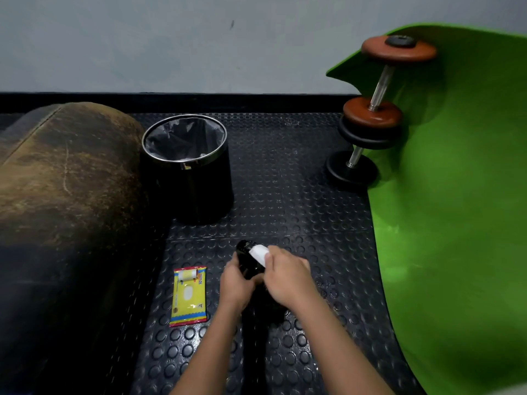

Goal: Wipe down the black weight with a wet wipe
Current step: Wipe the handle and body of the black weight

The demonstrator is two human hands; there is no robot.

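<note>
A black weight (247, 259) is held low over the studded rubber floor, near the middle of the view. My left hand (237, 285) grips it from the left side. My right hand (288, 276) presses a white wet wipe (259, 253) against the weight's upper right face. Much of the weight is hidden behind both hands and blends into the dark floor. A yellow and red wet wipe packet (188, 296) lies flat on the floor just left of my left hand.
A black bin (188, 169) with a metal rim and a liner stands behind the packet. A worn brown padded bench (62, 181) fills the left. Two dumbbells (376, 109) lean on a green mat (456, 195) at the right.
</note>
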